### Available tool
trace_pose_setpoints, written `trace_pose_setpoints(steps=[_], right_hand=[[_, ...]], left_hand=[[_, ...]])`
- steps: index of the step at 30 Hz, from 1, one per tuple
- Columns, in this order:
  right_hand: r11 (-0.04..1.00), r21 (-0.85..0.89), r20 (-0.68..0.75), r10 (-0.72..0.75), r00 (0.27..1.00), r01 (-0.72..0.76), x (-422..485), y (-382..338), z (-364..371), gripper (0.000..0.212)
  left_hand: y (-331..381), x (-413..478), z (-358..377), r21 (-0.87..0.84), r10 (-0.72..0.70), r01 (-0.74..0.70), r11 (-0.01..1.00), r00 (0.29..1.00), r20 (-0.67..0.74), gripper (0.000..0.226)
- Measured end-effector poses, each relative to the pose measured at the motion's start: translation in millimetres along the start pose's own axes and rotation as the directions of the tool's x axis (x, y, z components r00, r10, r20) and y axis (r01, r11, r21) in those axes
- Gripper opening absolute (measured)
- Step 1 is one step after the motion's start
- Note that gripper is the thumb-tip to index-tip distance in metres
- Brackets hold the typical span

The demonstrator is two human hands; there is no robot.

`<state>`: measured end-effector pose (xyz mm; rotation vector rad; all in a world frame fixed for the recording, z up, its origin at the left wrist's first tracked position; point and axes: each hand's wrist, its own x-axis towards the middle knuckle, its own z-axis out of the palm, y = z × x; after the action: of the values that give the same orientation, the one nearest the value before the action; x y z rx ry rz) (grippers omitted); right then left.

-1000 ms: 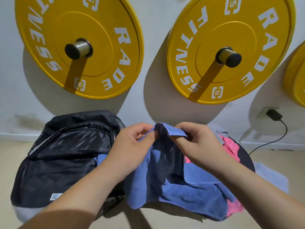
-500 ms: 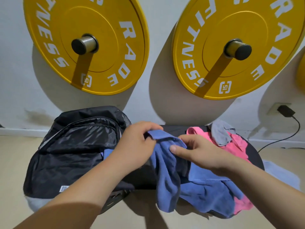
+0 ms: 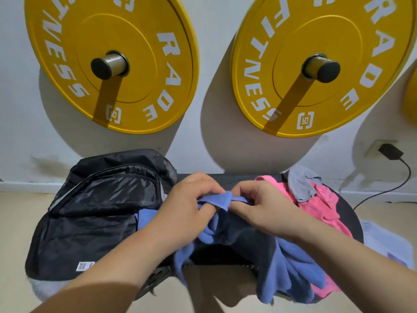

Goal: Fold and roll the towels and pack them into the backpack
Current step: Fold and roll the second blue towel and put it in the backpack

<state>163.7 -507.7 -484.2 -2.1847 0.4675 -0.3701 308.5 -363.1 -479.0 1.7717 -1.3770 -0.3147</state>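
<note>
My left hand (image 3: 189, 206) and right hand (image 3: 259, 208), side by side, both pinch the top edge of the blue towel (image 3: 291, 267). It drapes over the near side of the black bench (image 3: 347, 213), and my forearms hide part of it. The backpack (image 3: 97, 213) lies open just left of my hands. A pink towel (image 3: 320, 206) is heaped to the right with a grey towel (image 3: 300, 184) on top. Two yellow plates (image 3: 135, 64) hang on the white wall (image 3: 214, 75), and a plug (image 3: 390, 151) trails its cable to the beige floor (image 3: 13, 222).
</note>
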Motion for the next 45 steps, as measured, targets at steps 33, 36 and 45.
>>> trace_pose_setpoints(steps=[33, 36, 45], right_hand=[[0.897, 0.418, -0.092, 0.2, 0.975, -0.145, 5, -5, 8, 0.024], [0.877, 0.443, -0.07, 0.238, 0.969, -0.184, 4, 2, 2, 0.021], [0.911, 0.021, 0.0, 0.411, 0.912, -0.411, -1, 39, -2, 0.016]], left_hand=[[-1, 6, 5, -0.122, -0.124, 0.143, 0.982, 0.981, 0.151, 0.03], [-1, 8, 4, -0.104, -0.201, 0.206, 0.973, 0.978, 0.06, 0.017], [-18, 11, -7, -0.333, -0.436, 0.378, 0.864, 0.892, -0.121, 0.012]])
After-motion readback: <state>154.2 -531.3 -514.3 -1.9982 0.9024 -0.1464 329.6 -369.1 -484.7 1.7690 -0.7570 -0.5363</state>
